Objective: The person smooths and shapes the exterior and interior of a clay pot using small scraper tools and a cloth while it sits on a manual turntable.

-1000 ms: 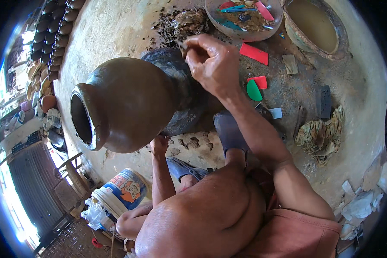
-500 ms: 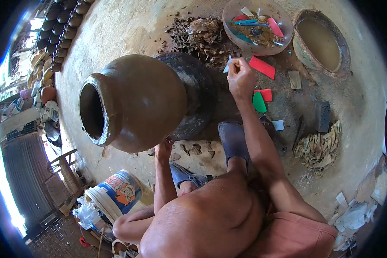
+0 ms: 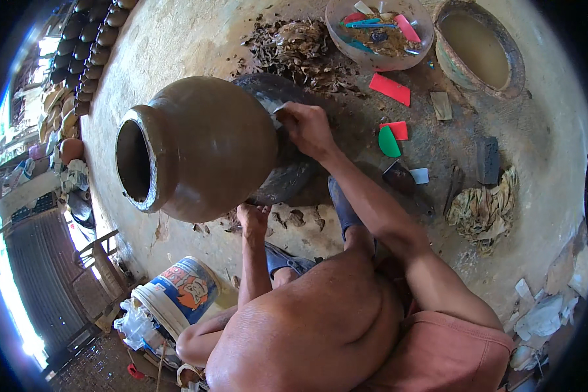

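Brown clay pot (image 3: pixel 209 150) sits on a dark round stand (image 3: pixel 285 186). Right hand (image 3: pixel 309 130) pinches a small flat piece (image 3: pixel 279 110) near the pot's base. Left hand (image 3: pixel 253 219) is at the stand's edge; grip indeterminable.

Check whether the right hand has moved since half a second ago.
Yes: judged against the larger red rectangular piece, the right hand has moved leftward and a little lower in the picture, now near the clay pot.

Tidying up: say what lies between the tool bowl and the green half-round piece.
The head view shows a larger red piece, then a smaller red piece right by the green piece.
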Tool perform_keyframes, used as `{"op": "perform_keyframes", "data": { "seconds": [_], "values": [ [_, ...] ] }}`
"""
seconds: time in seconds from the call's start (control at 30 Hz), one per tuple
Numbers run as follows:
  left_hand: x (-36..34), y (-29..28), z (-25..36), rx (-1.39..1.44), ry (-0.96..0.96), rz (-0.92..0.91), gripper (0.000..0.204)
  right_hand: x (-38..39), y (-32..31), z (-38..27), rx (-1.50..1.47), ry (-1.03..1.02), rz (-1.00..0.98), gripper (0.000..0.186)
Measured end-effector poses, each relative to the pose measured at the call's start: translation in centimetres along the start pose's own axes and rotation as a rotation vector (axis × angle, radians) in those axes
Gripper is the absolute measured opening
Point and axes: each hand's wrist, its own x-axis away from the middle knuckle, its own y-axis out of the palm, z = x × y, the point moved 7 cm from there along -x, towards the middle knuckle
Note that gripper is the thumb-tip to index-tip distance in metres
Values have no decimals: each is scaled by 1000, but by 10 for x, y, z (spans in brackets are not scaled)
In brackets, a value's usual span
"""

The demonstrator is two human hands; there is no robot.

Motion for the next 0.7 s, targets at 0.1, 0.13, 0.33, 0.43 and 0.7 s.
{"op": "perform_keyframes", "data": {
  "seconds": [0.1,0.13,0.33,0.43,0.7],
  "values": [
    [21,23,-23,67,13,-19,72,16,-1,-4,112,-24,-26,22],
    [31,33,-29,79,23,-18,72,19,-6,-4,99,-8,-7,21],
    [45,44,-67,260,-24,-103,76,52,-10,-68,66,-164,50,24],
    [63,64,-68,241,-111,-25,70,49,-31,-57,119,-132,61,22],
    [-66,-43,59,-536,753,-260,55,-21,4,-41,37,-137,42,15]
  ]
}}
